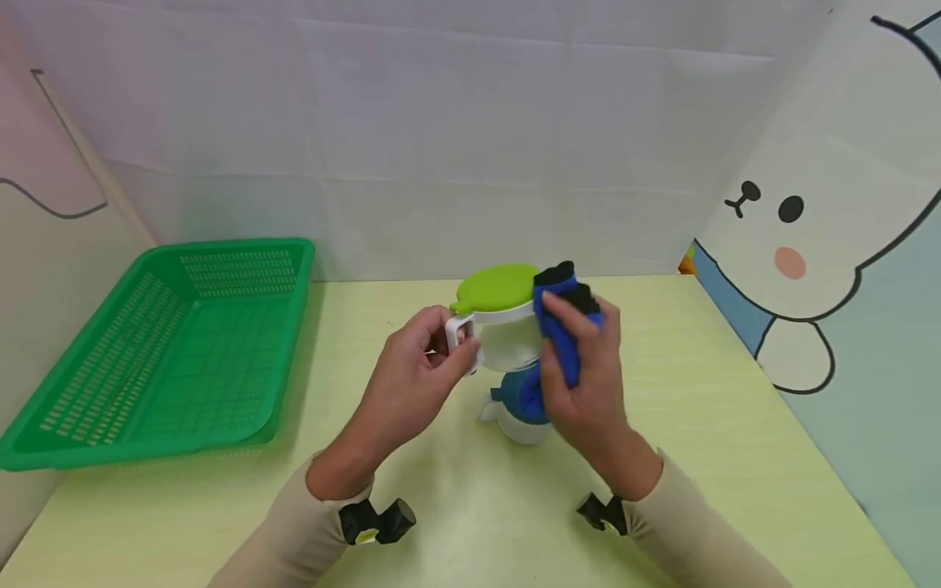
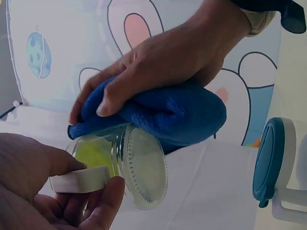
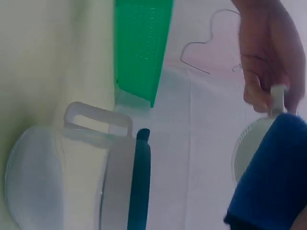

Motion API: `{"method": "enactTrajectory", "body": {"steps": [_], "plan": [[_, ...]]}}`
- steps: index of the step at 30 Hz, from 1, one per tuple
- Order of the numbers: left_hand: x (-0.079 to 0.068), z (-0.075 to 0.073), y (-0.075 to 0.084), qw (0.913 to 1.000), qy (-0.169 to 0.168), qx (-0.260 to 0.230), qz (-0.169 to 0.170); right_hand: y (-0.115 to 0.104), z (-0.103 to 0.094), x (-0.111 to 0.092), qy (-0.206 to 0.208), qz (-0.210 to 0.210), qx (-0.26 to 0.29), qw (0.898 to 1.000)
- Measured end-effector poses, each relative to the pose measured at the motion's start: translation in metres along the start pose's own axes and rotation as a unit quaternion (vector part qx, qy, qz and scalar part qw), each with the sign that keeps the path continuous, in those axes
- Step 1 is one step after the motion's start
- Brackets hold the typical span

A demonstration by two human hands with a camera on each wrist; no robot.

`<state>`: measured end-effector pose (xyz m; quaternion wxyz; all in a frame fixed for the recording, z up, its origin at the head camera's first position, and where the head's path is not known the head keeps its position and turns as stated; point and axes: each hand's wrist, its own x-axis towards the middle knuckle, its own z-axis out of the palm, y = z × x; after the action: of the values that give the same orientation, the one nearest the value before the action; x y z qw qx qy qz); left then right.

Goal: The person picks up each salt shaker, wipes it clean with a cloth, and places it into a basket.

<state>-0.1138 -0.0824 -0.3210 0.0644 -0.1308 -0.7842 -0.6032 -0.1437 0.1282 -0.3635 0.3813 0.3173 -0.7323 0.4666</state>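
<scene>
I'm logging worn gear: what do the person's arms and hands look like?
Long beige fabric sleeves cover both forearms. A black device with a cylindrical part sits at each wrist. The left hand and right hand are ungloved.

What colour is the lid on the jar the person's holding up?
The lid is bright lime green; it shows best in the head view.

At the left of the head view, passage is blocked by the green basket [image 1: 288, 351]; across the top, reach is closed off by the white backdrop [image 1: 441, 122]. At centre, the way is obstructed by the held green-lidded jar [image 1: 503, 331] and, just below it in the frame, the blue-lidded jar [image 1: 513, 400]. Free bench [image 1: 735, 425] is left at right and between basket and left hand [image 1: 415, 367].
</scene>
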Motion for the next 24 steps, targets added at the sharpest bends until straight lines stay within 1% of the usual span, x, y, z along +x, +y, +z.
{"method": "enactTrajectory", "body": {"steps": [2, 3, 4, 6, 8, 10, 11, 13, 15, 16, 17, 18, 19, 21, 23, 24], "plan": [[0.001, 0.001, 0.000, 1.0000, 0.007, -0.004, 0.002, -0.004, 0.002, -0.001, -0.016, -0.037, -0.022, 0.999], [0.001, 0.001, 0.000, 0.9999, 0.009, -0.007, 0.001, -0.004, 0.003, -0.002, -0.021, -0.052, -0.024, 0.998], [0.001, 0.001, 0.000, 0.9999, 0.009, -0.012, -0.001, -0.004, 0.003, -0.001, -0.027, -0.058, -0.016, 0.998], [0.000, 0.003, 0.000, 0.9998, 0.002, -0.019, -0.003, -0.002, 0.002, 0.002, -0.031, -0.042, 0.009, 0.999], [0.000, 0.004, -0.001, 0.9997, -0.003, -0.023, -0.001, 0.001, 0.001, 0.007, -0.024, -0.008, 0.035, 0.999], [0.000, 0.005, -0.001, 0.9998, -0.002, -0.019, 0.004, 0.002, 0.000, 0.010, -0.021, 0.018, 0.031, 0.999], [0.001, 0.006, -0.002, 0.9999, 0.001, -0.016, 0.006, 0.001, 0.000, 0.009, -0.022, 0.017, 0.014, 1.000], [0.001, 0.006, -0.003, 0.9999, 0.011, -0.009, 0.008, 0.000, 0.003, 0.004, -0.022, -0.008, -0.029, 0.999], [0.001, 0.005, -0.003, 0.9998, 0.018, -0.005, 0.006, -0.002, 0.006, -0.003, -0.022, -0.054, -0.074, 0.996], [0.001, 0.004, -0.003, 0.9998, 0.019, -0.003, 0.004, -0.002, 0.007, -0.006, -0.021, -0.075, -0.088, 0.993], [0.001, 0.004, -0.003, 0.9998, 0.018, -0.004, 0.003, -0.001, 0.007, -0.008, -0.022, -0.086, -0.099, 0.991], [0.001, 0.004, -0.002, 0.9999, 0.017, -0.004, 0.001, 0.000, 0.007, -0.009, -0.022, -0.087, -0.095, 0.991], [0.000, 0.004, -0.002, 0.9999, 0.013, -0.007, 0.000, 0.002, 0.007, -0.009, -0.019, -0.075, -0.082, 0.994], [0.000, 0.005, -0.001, 0.9999, 0.006, -0.012, -0.003, 0.005, 0.006, -0.005, -0.011, -0.033, -0.048, 0.998], [0.001, 0.007, 0.000, 0.9997, 0.002, -0.024, -0.001, 0.006, 0.007, -0.002, -0.002, 0.008, -0.020, 1.000], [0.002, 0.008, 0.001, 0.9996, 0.003, -0.028, 0.002, 0.005, 0.008, -0.001, 0.004, 0.016, -0.017, 1.000]]}}
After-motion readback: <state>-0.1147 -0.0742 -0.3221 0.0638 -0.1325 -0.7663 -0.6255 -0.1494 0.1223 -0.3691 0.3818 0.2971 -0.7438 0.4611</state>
